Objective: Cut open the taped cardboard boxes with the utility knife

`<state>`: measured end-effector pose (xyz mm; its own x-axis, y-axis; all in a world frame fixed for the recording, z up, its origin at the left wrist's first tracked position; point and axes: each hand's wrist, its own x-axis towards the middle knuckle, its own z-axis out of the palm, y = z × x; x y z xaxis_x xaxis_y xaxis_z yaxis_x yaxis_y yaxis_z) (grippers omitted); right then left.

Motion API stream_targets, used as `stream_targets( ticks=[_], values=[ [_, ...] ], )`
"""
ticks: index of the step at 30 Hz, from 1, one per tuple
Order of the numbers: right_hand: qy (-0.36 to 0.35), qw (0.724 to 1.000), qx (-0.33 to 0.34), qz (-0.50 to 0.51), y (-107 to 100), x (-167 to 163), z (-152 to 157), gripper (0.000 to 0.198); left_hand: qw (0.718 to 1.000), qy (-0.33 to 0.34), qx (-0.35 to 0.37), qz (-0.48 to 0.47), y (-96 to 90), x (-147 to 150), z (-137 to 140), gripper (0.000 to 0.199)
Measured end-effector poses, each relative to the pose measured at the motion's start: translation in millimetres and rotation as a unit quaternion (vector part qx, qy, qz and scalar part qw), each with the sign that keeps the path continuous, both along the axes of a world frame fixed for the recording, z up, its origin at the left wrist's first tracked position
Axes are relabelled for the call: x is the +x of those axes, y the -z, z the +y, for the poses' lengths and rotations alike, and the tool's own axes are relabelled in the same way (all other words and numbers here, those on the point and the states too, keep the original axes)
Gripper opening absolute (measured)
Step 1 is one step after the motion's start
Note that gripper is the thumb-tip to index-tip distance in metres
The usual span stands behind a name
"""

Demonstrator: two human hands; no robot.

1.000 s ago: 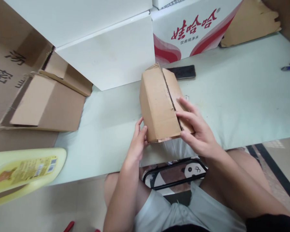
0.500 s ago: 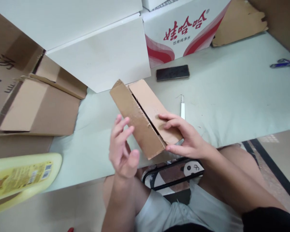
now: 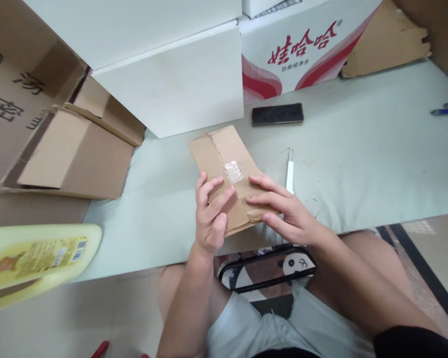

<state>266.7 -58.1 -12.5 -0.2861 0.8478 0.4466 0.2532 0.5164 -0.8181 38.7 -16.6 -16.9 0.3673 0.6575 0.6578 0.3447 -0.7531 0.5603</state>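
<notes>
A small brown cardboard box point(image 3: 231, 144) sits near the front edge of the cloth-covered table. Its two top flaps lie down and meet at a narrow seam, with a patch of clear tape point(image 3: 233, 171) by it. My left hand point(image 3: 211, 214) holds the left side, its fingers over the left flap. From the right, my right hand point(image 3: 280, 206) grips the box with several fingers spread on the right flap, close to a creased near corner. Just beyond that hand lies a slim white-handled tool point(image 3: 290, 176) with a thin wire-like tip.
A dark phone point(image 3: 277, 114) lies behind the box. White cartons point(image 3: 171, 89) and a red-and-white printed carton point(image 3: 298, 59) stand at the back. Open cardboard boxes point(image 3: 93, 159) and a yellow bottle point(image 3: 59, 253) are at left, a blue pen-like item point(image 3: 446, 112) far right.
My left hand has come down from beside the box onto its left flap. The raised flap now lies flat, the dark gap has narrowed to a seam, and the tape patch shows.
</notes>
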Motion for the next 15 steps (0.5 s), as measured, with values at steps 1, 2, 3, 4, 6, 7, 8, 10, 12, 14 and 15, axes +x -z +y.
stream_targets(
  ticks=[1, 2, 3, 4, 6, 7, 8, 10, 12, 14, 15],
  values=[
    [-0.002, 1.0, -0.004, 0.001, 0.0, 0.1, -0.7, 0.033, 1.0, 0.002, 0.004, 0.009, -0.2, -0.5, 0.6, 0.045],
    [-0.006, 1.0, -0.009, 0.005, -0.3, 0.3, -1.7, 0.033, 1.0, 0.001, 0.004, 0.019, -0.2, -1.0, 0.8, 0.045],
    [-0.012, 1.0, -0.015, 0.011, -0.9, 0.6, -3.0, 0.034, 1.0, -0.003, 0.002, 0.027, -0.1, -1.3, 0.8, 0.044],
    [-0.019, 0.999, -0.026, 0.023, -1.6, 1.1, -4.4, 0.037, 1.0, -0.009, -0.001, 0.029, 0.2, -1.5, 0.3, 0.044],
    [-0.029, 0.996, -0.064, 0.064, -2.8, 3.1, -6.4, 0.046, 1.0, -0.021, -0.007, 0.021, 1.1, -1.3, -1.4, 0.044],
    [-0.022, 0.992, -0.088, 0.089, -3.0, 4.9, -6.5, 0.05, 0.999, -0.027, -0.01, 0.016, 1.8, -1.0, -2.4, 0.043],
    [-0.001, 0.988, -0.113, 0.11, -2.6, 7.5, -5.7, 0.053, 0.999, -0.032, -0.012, 0.012, 2.4, -0.6, -3.4, 0.043],
    [0.101, 0.979, -0.151, 0.096, 0.0, 15.0, -1.6, 0.052, 0.999, -0.036, -0.012, 0.01, 3.4, 0.4, -4.6, 0.044],
    [0.25, 0.951, -0.179, -0.016, 4.6, 24.8, 4.0, 0.048, 0.999, -0.033, -0.007, 0.005, 3.6, 1.2, -5.1, 0.043],
    [0.351, 0.895, -0.214, -0.173, 10.4, 34.7, 8.1, 0.049, 1.0, -0.027, -0.007, -0.001, 2.9, 1.3, -5.1, 0.043],
    [0.364, 0.869, -0.233, -0.24, 13.3, 39.1, 9.0, 0.052, 1.0, -0.026, -0.008, 0.0, 2.3, 1.2, -5.1, 0.043]
  ],
)
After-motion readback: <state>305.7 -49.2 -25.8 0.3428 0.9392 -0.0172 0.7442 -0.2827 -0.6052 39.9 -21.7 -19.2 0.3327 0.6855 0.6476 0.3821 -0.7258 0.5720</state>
